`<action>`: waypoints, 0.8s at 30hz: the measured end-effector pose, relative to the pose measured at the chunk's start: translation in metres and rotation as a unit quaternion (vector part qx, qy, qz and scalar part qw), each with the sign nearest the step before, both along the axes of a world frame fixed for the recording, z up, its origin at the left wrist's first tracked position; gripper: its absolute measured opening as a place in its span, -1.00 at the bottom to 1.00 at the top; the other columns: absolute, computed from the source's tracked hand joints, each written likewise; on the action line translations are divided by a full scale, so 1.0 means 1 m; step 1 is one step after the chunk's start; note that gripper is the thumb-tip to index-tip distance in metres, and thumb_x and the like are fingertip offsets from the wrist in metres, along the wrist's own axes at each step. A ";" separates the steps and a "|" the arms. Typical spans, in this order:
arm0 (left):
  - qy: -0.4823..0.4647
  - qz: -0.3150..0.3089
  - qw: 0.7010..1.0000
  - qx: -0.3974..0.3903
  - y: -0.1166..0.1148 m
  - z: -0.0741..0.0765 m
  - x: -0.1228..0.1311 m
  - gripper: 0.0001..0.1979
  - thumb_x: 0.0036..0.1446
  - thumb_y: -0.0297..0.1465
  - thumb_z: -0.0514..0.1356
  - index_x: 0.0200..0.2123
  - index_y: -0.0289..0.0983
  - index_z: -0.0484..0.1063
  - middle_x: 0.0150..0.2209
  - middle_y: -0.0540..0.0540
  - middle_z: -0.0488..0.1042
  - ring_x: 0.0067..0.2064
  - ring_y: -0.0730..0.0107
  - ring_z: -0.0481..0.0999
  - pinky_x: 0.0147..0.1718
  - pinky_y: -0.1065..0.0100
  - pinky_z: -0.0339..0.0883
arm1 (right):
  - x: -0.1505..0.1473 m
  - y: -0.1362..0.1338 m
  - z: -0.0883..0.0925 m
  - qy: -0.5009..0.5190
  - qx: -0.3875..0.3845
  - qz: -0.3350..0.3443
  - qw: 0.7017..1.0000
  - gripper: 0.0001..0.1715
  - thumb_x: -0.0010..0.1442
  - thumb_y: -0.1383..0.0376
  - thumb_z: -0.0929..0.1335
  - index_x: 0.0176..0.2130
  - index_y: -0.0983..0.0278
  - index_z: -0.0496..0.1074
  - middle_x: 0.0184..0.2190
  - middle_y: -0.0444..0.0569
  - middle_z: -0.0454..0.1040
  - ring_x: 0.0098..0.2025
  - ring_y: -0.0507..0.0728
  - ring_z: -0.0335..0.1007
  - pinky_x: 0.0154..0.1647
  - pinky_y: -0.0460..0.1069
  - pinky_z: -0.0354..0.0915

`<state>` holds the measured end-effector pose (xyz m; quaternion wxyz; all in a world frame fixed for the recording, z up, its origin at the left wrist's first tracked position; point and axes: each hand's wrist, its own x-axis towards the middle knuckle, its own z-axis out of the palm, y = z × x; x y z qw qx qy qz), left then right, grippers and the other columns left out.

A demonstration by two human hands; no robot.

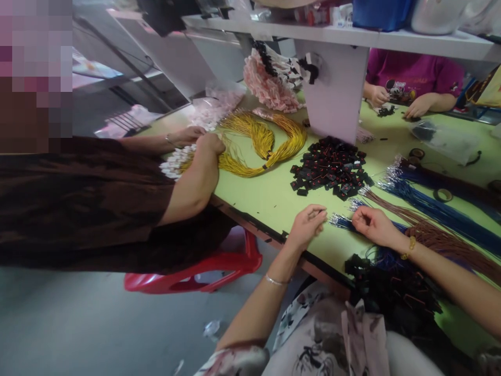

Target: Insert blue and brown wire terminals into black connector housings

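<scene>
My left hand (307, 225) rests at the near edge of the green table (270, 201), its fingers pinched on a small dark part I cannot make out clearly. My right hand (371, 224) is closed too, pinching the metal tips of the blue wires (442, 214). The two hands are a short gap apart. A bundle of brown wires (430, 235) lies under my right wrist. Beyond my hands sits a heap of small black connectors (331, 169). A pile of finished black pieces (391, 284) lies near my lap.
A co-worker in a brown top (78, 203) at the left handles yellow wires (262, 141). Another person in a magenta shirt (407, 78) works at the far side. A white post (332, 94) holds up a shelf. Tape rolls (442, 195) lie at the right. A red stool (219, 266) stands below.
</scene>
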<state>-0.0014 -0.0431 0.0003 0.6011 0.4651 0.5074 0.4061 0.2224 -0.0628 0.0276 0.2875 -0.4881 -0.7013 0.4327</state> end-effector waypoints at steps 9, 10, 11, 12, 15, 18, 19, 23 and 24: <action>-0.248 -0.068 0.944 -0.206 -0.007 0.007 0.039 -0.75 0.06 -0.35 0.27 -0.20 -0.36 0.47 -0.39 -0.12 0.52 -0.47 0.54 0.50 -0.47 0.52 0.36 | -0.001 -0.008 0.019 -0.106 0.147 -0.013 0.983 -0.91 0.07 0.36 0.28 -0.48 0.26 0.29 -0.55 -0.14 0.30 -0.47 0.01 0.17 -0.45 -0.11 0.10; -0.250 -0.073 0.942 -0.211 -0.007 0.007 0.040 -0.76 0.08 -0.35 0.26 -0.20 -0.36 0.48 -0.40 -0.12 0.51 -0.48 0.54 0.50 -0.48 0.53 0.35 | -0.001 -0.008 0.019 -0.111 0.155 -0.010 0.982 -0.91 0.07 0.36 0.28 -0.48 0.25 0.28 -0.54 -0.14 0.30 -0.47 0.01 0.18 -0.44 -0.10 0.11; -0.251 -0.077 0.941 -0.212 -0.008 0.006 0.041 -0.77 0.08 -0.35 0.25 -0.21 -0.36 0.48 -0.41 -0.11 0.51 -0.49 0.54 0.49 -0.49 0.53 0.34 | -0.001 -0.008 0.020 -0.116 0.162 -0.005 0.980 -0.90 0.06 0.37 0.28 -0.48 0.25 0.27 -0.54 -0.14 0.30 -0.47 0.02 0.18 -0.43 -0.10 0.10; -0.253 -0.079 0.941 -0.213 -0.008 0.005 0.043 -0.77 0.08 -0.35 0.25 -0.21 -0.37 0.49 -0.42 -0.11 0.51 -0.49 0.54 0.49 -0.50 0.54 0.33 | -0.001 -0.008 0.020 -0.121 0.168 0.002 0.978 -0.90 0.06 0.37 0.28 -0.49 0.25 0.27 -0.54 -0.14 0.30 -0.47 0.02 0.18 -0.43 -0.10 0.10; -0.257 -0.087 0.939 -0.211 -0.008 0.003 0.045 -0.75 0.06 -0.34 0.27 -0.21 -0.37 0.49 -0.44 -0.10 0.49 -0.50 0.55 0.47 -0.53 0.55 0.29 | -0.002 -0.008 0.018 -0.132 0.183 0.017 0.974 -0.91 0.04 0.38 0.28 -0.49 0.25 0.26 -0.53 -0.13 0.32 -0.47 0.02 0.18 -0.42 -0.09 0.10; -0.260 -0.098 0.938 -0.206 -0.009 0.002 0.045 -0.71 0.01 -0.32 0.31 -0.22 -0.38 0.49 -0.44 -0.09 0.48 -0.51 0.56 0.44 -0.56 0.55 0.25 | -0.003 -0.008 0.017 -0.136 0.190 0.019 0.972 -0.92 0.04 0.39 0.28 -0.47 0.25 0.28 -0.53 -0.13 0.33 -0.47 0.02 0.19 -0.42 -0.09 0.09; -0.260 -0.099 0.939 -0.204 -0.010 0.003 0.045 -0.69 -0.01 -0.31 0.32 -0.22 -0.38 0.49 -0.44 -0.09 0.48 -0.52 0.57 0.44 -0.56 0.55 0.24 | -0.003 -0.008 0.017 -0.137 0.191 0.019 0.972 -0.93 0.04 0.39 0.28 -0.47 0.25 0.28 -0.53 -0.13 0.33 -0.47 0.02 0.19 -0.42 -0.09 0.09; -0.251 -0.097 0.943 -0.196 -0.011 0.005 0.046 -0.64 -0.09 -0.25 0.36 -0.27 -0.39 0.49 -0.46 -0.08 0.46 -0.53 0.58 0.40 -0.58 0.54 0.20 | -0.003 -0.008 0.016 -0.150 0.199 0.023 0.968 -0.92 0.06 0.38 0.28 -0.47 0.25 0.28 -0.54 -0.13 0.32 -0.47 0.03 0.19 -0.42 -0.09 0.08; -0.247 -0.096 0.945 -0.192 -0.011 0.005 0.047 -0.63 -0.12 -0.24 0.37 -0.29 -0.39 0.49 -0.47 -0.07 0.46 -0.54 0.59 0.39 -0.58 0.54 0.19 | -0.003 -0.008 0.016 -0.152 0.204 0.028 0.967 -0.92 0.06 0.38 0.28 -0.46 0.25 0.28 -0.54 -0.13 0.32 -0.47 0.03 0.20 -0.42 -0.09 0.08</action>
